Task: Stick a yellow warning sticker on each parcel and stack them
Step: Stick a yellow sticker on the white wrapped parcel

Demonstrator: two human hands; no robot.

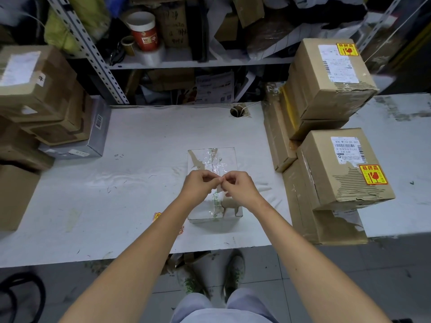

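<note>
1. The left hand [200, 183] and the right hand [240, 186] meet fingertip to fingertip, both with fingers curled in tight.
2. Between thumbs and forefingers they pinch a small pale slip [219, 189], which hangs just below the fingertips. Whether it is a sticker or its backing cannot be told.
3. Both hands are above one tape-wrapped parcel [212, 159], which lies flat on the white table [140, 148], and neither hand touches it.
4. Two stickered parcels top the stacks at the right, a far one [326, 89] and a near one [326, 173].
5. Each carries one yellow warning sticker: the far sticker [346, 49] and the near sticker [373, 174].
6. Loose stickers [156, 216] lie on the table beside the left forearm, partly hidden, so they cannot be counted.
</note>
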